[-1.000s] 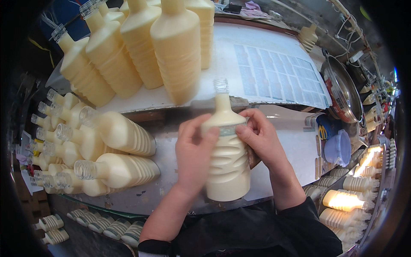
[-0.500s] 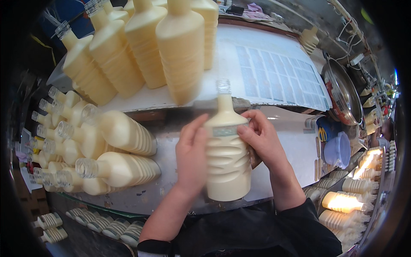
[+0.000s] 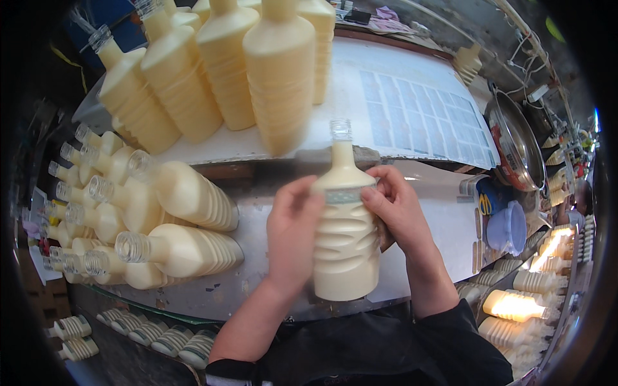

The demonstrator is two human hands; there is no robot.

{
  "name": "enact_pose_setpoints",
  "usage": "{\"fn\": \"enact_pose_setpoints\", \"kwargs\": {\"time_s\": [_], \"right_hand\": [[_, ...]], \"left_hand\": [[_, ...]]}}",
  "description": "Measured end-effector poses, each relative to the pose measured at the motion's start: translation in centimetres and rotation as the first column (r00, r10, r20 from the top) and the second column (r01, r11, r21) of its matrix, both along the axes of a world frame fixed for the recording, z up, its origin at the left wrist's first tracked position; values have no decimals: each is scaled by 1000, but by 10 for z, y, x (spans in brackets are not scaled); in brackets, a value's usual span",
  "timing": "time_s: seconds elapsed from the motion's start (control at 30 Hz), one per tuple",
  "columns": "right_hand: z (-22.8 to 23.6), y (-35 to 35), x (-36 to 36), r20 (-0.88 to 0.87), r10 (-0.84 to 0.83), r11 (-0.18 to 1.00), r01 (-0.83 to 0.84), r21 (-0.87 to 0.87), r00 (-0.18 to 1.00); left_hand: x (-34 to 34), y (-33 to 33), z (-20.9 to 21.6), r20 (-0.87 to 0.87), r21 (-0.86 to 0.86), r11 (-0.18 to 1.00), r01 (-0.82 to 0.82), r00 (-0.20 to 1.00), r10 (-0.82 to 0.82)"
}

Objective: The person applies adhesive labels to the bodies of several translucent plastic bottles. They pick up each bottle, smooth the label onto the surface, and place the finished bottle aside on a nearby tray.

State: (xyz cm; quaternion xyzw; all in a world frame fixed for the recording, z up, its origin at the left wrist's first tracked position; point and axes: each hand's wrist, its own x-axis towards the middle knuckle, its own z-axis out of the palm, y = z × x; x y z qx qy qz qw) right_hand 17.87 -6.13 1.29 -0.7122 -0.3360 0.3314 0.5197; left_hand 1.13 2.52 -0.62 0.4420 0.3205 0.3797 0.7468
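An upright cream-coloured ribbed bottle (image 3: pixel 346 251) with a clear threaded neck stands in front of me, between my hands. Around its upper body runs a grey-green label strip (image 3: pixel 343 195). My right hand (image 3: pixel 400 204) grips the bottle's right shoulder, thumb pressed on the label's right end and fingers curled behind. Along the bottle's left side is my left hand (image 3: pixel 291 225), fingers bent near the label's left end. Motion smears those fingers, so whether they touch or grip is unclear.
Upright cream bottles (image 3: pixel 280 83) crowd the raised white surface at the far left. More bottles (image 3: pixel 193 251) lie stacked at left. A sheet of pale labels (image 3: pixel 421 116) lies beyond. To the right are a metal pan (image 3: pixel 515 141), a lilac tub (image 3: pixel 507 228) and rows of labelled bottles (image 3: pixel 508 331).
The whole view has shifted slightly. My left hand stays beside the bottle, its fingers still blurred. My right hand keeps its hold, and the bottle remains upright between them.
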Motion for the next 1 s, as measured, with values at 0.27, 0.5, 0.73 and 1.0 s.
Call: {"fn": "enact_pose_setpoints", "kwargs": {"time_s": [0.27, 0.5, 0.73, 1.0], "right_hand": [[-3, -9, 19, -379, 104, 995, -93, 48, 920], [5, -8, 14, -460, 135, 988, -86, 127, 878], [-14, -1, 11, -275, 132, 973, -71, 221, 952], [-4, 1, 12, -293, 124, 991, -100, 94, 948]], "left_hand": [[3, -5, 8, -125, 86, 995, 43, 992, -32], [7, -5, 0, -87, 79, 994, 69, 994, -63], [8, -2, -3, -67, 36, 998, 52, 997, -50], [10, -2, -1, -107, 72, 996, 57, 993, -49]]}}
